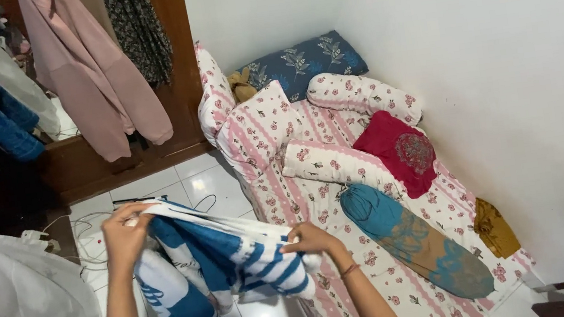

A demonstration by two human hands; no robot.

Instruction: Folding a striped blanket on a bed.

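Note:
I hold a blue and white striped cloth [216, 262] up between both hands, over the tiled floor beside a mattress. My left hand [125, 234] grips its upper left edge. My right hand [311, 238] grips its right edge, close to the mattress side. The cloth hangs bunched and folded between them. The mattress [416, 293] has a pink floral sheet.
On the mattress lie a teal bolster [416, 239], a floral bolster [326, 163], a red cushion [397, 150], a blue pillow [302, 65] and a mustard cloth [494, 228]. Clothes [97, 74] hang at the upper left. A white bag [24, 294] and cables [86, 239] lie on the floor.

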